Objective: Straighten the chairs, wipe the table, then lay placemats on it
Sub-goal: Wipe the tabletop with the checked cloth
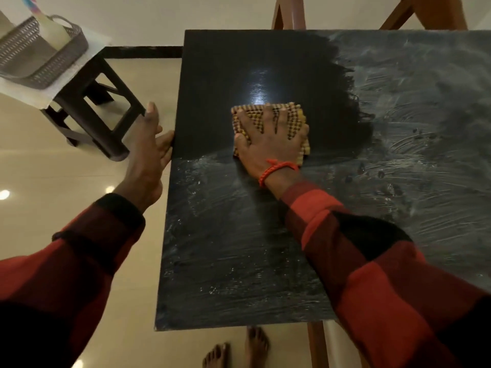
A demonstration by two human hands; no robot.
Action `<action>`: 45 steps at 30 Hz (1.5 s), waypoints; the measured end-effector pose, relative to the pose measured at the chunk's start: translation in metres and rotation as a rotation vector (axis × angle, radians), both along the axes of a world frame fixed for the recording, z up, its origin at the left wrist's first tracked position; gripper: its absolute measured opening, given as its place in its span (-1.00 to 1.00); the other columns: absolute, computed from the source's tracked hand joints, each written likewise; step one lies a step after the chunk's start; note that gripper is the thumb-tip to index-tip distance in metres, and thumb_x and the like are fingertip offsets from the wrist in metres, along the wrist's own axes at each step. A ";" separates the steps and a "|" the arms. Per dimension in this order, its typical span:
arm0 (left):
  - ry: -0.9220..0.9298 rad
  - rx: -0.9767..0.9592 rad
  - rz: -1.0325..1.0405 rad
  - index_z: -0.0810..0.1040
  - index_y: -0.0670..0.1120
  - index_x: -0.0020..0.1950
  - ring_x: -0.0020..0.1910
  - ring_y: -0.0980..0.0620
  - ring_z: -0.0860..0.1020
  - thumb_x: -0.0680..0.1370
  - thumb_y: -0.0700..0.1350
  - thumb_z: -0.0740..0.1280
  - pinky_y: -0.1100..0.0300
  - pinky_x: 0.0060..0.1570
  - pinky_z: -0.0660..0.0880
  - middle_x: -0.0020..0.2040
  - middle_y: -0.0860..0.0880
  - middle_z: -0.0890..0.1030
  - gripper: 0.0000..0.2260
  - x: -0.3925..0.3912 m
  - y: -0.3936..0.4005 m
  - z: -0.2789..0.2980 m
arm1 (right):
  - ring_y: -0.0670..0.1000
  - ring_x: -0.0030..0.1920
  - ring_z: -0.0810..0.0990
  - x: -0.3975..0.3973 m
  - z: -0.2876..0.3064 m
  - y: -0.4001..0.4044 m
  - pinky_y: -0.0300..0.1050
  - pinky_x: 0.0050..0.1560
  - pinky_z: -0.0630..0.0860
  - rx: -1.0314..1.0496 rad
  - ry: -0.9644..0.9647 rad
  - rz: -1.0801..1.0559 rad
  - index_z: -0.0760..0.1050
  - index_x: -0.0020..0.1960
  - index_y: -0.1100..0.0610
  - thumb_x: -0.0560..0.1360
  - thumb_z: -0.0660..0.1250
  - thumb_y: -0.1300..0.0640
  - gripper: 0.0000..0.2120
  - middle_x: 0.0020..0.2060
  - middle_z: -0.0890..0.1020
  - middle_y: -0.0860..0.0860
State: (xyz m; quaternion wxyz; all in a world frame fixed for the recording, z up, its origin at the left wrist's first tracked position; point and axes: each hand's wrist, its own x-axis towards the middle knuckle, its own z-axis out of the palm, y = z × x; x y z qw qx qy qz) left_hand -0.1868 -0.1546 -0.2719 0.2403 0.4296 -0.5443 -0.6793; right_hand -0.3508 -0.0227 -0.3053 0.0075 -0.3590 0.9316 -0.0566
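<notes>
The black table (228,261) fills the middle and right of the head view; its far left part is dark and clean, the near and right parts carry whitish smears. A yellow-brown checked cloth (297,115) lies flat on the tabletop. My right hand (268,144) presses on it with fingers spread. My left hand (152,139) rests on the table's left edge, thumb on the rim, fingers apart. Brown chair frames (288,11) show beyond the far edge.
A dark stool (106,107) stands left of the table, carrying a white mat and a grey mesh basket (39,59) with a pale bottle in it. A wooden table leg (316,343) and my bare feet (239,349) are at the near edge on a glossy tiled floor.
</notes>
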 end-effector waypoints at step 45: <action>-0.118 -0.145 -0.095 0.35 0.12 0.36 0.26 0.09 0.53 0.38 0.58 0.18 0.05 0.32 0.44 0.18 0.22 0.51 -0.26 0.057 0.039 -0.002 | 0.22 0.60 -0.10 0.014 0.007 0.101 0.58 0.39 -0.13 0.107 -0.055 -0.272 -0.09 0.56 -0.33 0.59 -0.13 -0.29 -0.45 0.63 -0.03 0.02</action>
